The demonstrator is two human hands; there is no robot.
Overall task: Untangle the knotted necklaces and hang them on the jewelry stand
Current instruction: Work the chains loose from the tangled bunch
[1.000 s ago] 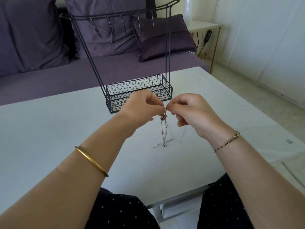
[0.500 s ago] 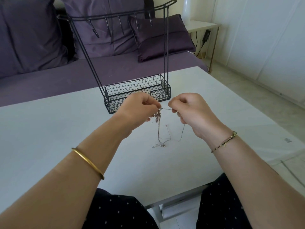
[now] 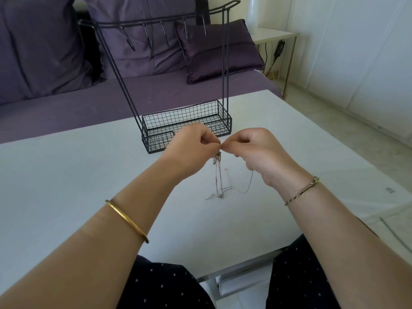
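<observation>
A knotted bundle of thin silver and pinkish necklaces (image 3: 219,175) hangs from my fingertips over the white table (image 3: 66,175), its lower ends lying on the tabletop. My left hand (image 3: 192,148) and my right hand (image 3: 254,148) meet fingertip to fingertip, each pinching the top of the tangle. One chain loops out from under my right palm. The black wire jewelry stand (image 3: 187,128) rises just behind my hands, with a mesh basket base and a top bar carrying several bare hooks.
A purple sofa (image 3: 89,101) with cushions runs along the table's far edge. A small white side table (image 3: 274,36) with cables stands at the back right. Pale tiled floor (image 3: 334,112) lies to the right. My knees sit under the table's near edge.
My hands spread a short length of chain apart half a second ago, then closed together again at the knot. The hanging chains shifted slightly.
</observation>
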